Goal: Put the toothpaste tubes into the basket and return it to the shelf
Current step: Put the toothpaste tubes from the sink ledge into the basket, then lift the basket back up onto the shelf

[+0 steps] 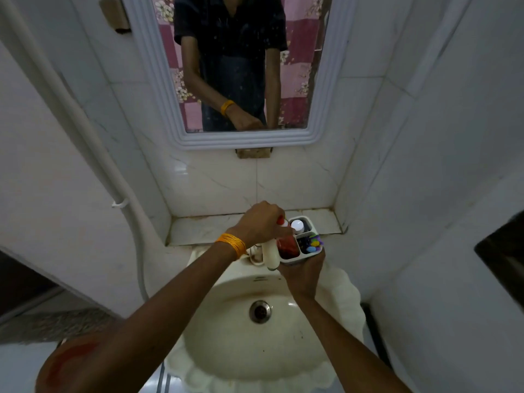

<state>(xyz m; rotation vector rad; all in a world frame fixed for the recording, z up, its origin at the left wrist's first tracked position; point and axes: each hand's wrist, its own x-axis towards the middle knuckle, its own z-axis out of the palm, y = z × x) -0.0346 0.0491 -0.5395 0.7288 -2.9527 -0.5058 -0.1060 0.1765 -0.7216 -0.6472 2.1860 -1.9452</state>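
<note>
Basket (301, 241) held by right hand (304, 272) over sink (334, 313) back rim.

left hand (262, 222) hides most of the toothpaste tube (280, 220); basket (301, 259) contents blurred.

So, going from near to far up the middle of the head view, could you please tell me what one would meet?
Sink drain → right hand holding the basket → shelf → wall tiles → mirror.
</note>
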